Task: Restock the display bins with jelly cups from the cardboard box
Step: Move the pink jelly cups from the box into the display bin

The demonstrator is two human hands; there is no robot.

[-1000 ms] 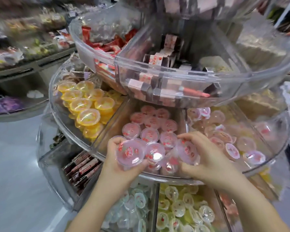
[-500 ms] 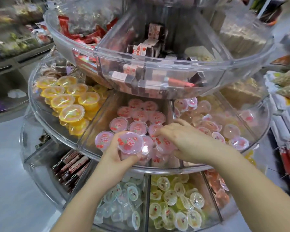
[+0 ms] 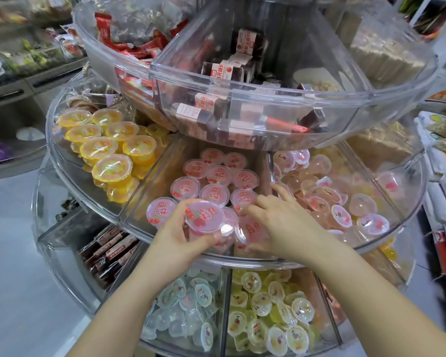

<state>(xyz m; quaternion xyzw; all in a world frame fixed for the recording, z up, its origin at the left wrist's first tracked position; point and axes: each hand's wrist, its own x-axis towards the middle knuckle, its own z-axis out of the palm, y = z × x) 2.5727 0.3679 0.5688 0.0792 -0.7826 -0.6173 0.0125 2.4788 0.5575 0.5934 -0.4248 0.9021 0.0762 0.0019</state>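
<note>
While left hand (image 3: 176,234) grips pink cherry-lidded jelly cup (image 3: 205,219), right hand (image 3: 281,222) spread over cups, grasp unclear

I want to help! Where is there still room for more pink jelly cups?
Free: the bare strip along the left divider, beside the pink jelly cups. Crowded: the front, where the left hand holds a cup and the right hand rests.

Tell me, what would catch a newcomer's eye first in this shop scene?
Probably the two hands at the middle tier of a clear, tiered display stand: the left hand grips a pink jelly cup over the compartment of pink cups, while the right hand rests on cups beside it. To the left, a compartment of bright yellow cups stands out.
</note>
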